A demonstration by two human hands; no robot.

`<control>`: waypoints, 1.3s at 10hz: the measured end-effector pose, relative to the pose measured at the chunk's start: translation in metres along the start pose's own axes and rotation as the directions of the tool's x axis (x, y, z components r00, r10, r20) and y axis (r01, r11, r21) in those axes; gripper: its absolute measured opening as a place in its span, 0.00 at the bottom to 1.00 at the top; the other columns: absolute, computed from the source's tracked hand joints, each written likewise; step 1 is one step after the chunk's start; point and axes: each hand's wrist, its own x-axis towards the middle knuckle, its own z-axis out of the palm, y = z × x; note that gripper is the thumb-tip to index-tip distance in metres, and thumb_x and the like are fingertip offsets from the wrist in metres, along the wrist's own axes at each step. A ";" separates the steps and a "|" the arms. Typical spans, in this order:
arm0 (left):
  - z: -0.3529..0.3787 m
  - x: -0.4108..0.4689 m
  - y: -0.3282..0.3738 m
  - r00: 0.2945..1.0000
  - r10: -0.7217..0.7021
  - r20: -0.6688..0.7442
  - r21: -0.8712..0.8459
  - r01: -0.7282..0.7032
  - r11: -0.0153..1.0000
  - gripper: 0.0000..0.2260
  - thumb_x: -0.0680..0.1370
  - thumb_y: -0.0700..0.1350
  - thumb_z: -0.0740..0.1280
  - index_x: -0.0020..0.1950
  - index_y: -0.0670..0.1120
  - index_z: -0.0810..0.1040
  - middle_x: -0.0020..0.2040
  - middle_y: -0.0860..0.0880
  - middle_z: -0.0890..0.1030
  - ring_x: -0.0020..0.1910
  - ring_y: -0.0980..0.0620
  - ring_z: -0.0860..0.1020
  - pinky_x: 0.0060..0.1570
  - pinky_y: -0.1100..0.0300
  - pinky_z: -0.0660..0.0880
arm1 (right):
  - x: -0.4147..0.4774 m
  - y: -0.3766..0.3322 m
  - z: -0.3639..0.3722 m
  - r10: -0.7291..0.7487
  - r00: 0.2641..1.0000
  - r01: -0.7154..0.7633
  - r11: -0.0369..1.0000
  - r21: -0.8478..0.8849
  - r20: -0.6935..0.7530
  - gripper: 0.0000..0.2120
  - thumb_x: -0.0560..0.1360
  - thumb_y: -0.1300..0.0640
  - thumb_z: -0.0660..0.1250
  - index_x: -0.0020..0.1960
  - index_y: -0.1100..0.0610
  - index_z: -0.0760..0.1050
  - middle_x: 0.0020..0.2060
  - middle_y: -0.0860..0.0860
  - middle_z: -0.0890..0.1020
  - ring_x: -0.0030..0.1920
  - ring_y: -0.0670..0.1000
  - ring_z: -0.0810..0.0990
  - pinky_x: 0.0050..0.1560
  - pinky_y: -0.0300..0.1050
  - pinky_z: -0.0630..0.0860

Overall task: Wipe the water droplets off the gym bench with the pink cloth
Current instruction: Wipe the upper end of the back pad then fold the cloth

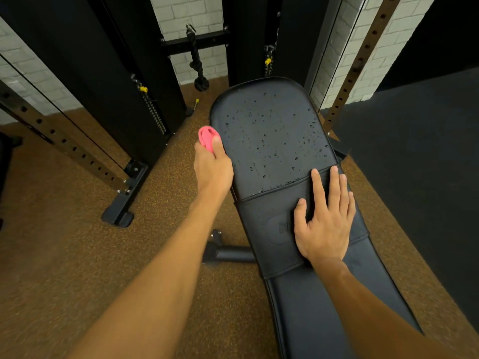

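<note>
Obs. 1: The gym bench [324, 307] runs away from the person, black padded top, over a speckled brown floor [64, 242]. The far pad is covered in water droplets [274, 141], scattered from the rounded far end down to the seam, thickest toward the right edge and along the seam itself.

Obs. 2: The left hand [212, 164] holds the pink cloth [206, 137] bunched into a wad. The fingers are curled round it and the thumb is pressed over its top. The wad sits just beside the left edge of the wet pad. I cannot tell whether it touches the pad or hangs clear of it.

Obs. 3: The right hand [324, 216] lies flat on the wide dark band [261, 221] across the bench's middle. Its fingers are straight and slightly spread, the thumb is out to the side, and the fingertips reach the seam. It holds nothing and looks to be bracing the bench.

Progress: I see no dry swath or smear through the droplet field, and the beads look round and intact. Judgement: wiping has not begun, or is at its very first contact. The cloth is in hand and at the pad's edge, so the approach is done.

Left to do: the whole far pad, including the line of water collected at the seam. The near pad shows no drops that I can make out.
</note>
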 end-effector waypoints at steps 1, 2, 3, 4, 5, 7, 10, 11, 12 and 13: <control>-0.008 0.039 0.025 0.999 0.044 0.003 0.031 -0.044 0.999 0.20 0.89 0.57 0.54 0.76 0.46 0.67 0.63 0.45 0.79 0.58 0.48 0.79 0.59 0.48 0.78 | 0.000 -0.001 0.001 0.001 1.000 -0.001 1.000 0.011 -0.005 0.31 0.84 0.46 0.58 0.86 0.47 0.58 0.87 0.51 0.53 0.87 0.54 0.49 0.85 0.62 0.51; -0.011 0.054 0.031 0.995 0.096 0.016 0.077 -0.097 0.992 0.23 0.88 0.56 0.57 0.81 0.46 0.64 0.69 0.45 0.76 0.67 0.46 0.77 0.69 0.44 0.76 | 0.001 -0.001 0.001 0.000 1.000 0.000 1.000 0.015 -0.011 0.31 0.84 0.47 0.59 0.86 0.47 0.59 0.87 0.51 0.53 0.87 0.55 0.49 0.85 0.62 0.51; -0.007 0.030 0.019 0.991 0.132 -0.002 0.049 -0.131 0.990 0.25 0.88 0.55 0.58 0.84 0.48 0.61 0.74 0.48 0.73 0.71 0.48 0.74 0.73 0.45 0.73 | 0.000 -0.001 0.000 0.003 1.000 -0.003 1.000 0.016 -0.015 0.31 0.84 0.48 0.59 0.86 0.47 0.59 0.87 0.51 0.53 0.87 0.54 0.49 0.85 0.62 0.51; 0.001 -0.014 -0.005 0.994 0.108 -0.036 0.022 -0.107 0.994 0.25 0.88 0.55 0.57 0.84 0.48 0.61 0.74 0.48 0.74 0.72 0.49 0.73 0.75 0.45 0.71 | 0.000 -0.002 0.000 0.003 1.000 -0.003 1.000 0.019 -0.022 0.31 0.84 0.48 0.59 0.86 0.48 0.60 0.87 0.51 0.54 0.87 0.54 0.49 0.85 0.62 0.51; 0.005 -0.031 -0.010 0.990 0.120 -0.068 0.050 -0.117 0.992 0.26 0.89 0.55 0.56 0.84 0.46 0.60 0.75 0.47 0.73 0.74 0.49 0.72 0.77 0.47 0.69 | -0.001 -0.002 0.001 0.000 1.000 0.000 1.000 0.022 -0.021 0.31 0.84 0.48 0.59 0.86 0.48 0.60 0.87 0.52 0.54 0.87 0.55 0.49 0.85 0.62 0.51; 0.004 0.024 0.027 0.945 0.325 -0.039 0.351 -0.292 0.890 0.31 0.89 0.52 0.54 0.88 0.45 0.45 0.87 0.41 0.51 0.84 0.41 0.57 0.81 0.45 0.62 | 0.000 -0.001 0.001 0.003 1.000 -0.002 1.000 0.029 -0.025 0.31 0.84 0.49 0.59 0.86 0.48 0.60 0.87 0.52 0.54 0.87 0.55 0.49 0.85 0.62 0.51; -0.025 -0.040 -0.023 0.754 0.571 0.324 0.555 -0.641 0.531 0.29 0.90 0.51 0.55 0.88 0.51 0.48 0.88 0.49 0.44 0.87 0.47 0.43 0.84 0.43 0.54 | 0.000 -0.001 0.000 -0.006 1.000 0.007 1.000 0.024 -0.030 0.31 0.83 0.49 0.59 0.86 0.48 0.61 0.87 0.52 0.54 0.87 0.55 0.50 0.85 0.62 0.51; -0.035 -0.037 -0.020 0.783 0.543 0.305 0.531 -0.613 0.585 0.29 0.89 0.52 0.55 0.88 0.52 0.48 0.88 0.51 0.44 0.87 0.48 0.44 0.81 0.49 0.53 | 0.001 -0.001 -0.001 -0.003 0.999 0.004 1.000 0.024 -0.032 0.31 0.83 0.49 0.59 0.86 0.48 0.61 0.87 0.52 0.54 0.87 0.55 0.50 0.85 0.62 0.52; -0.022 -0.019 0.003 0.796 0.544 0.267 0.537 -0.591 0.602 0.28 0.89 0.49 0.58 0.88 0.50 0.54 0.88 0.47 0.49 0.87 0.45 0.46 0.84 0.43 0.53 | 0.000 -0.001 -0.001 -0.006 1.000 0.007 1.000 0.030 -0.026 0.31 0.83 0.49 0.59 0.86 0.48 0.60 0.87 0.52 0.54 0.87 0.55 0.50 0.85 0.62 0.51; -0.017 -0.020 0.003 0.741 0.592 0.316 0.528 -0.656 0.539 0.26 0.88 0.47 0.61 0.86 0.51 0.60 0.88 0.45 0.53 0.87 0.43 0.48 0.84 0.38 0.52 | -0.001 -0.001 -0.001 -0.002 1.000 0.003 1.000 0.031 -0.026 0.31 0.83 0.49 0.59 0.86 0.48 0.60 0.87 0.52 0.54 0.87 0.55 0.50 0.85 0.61 0.51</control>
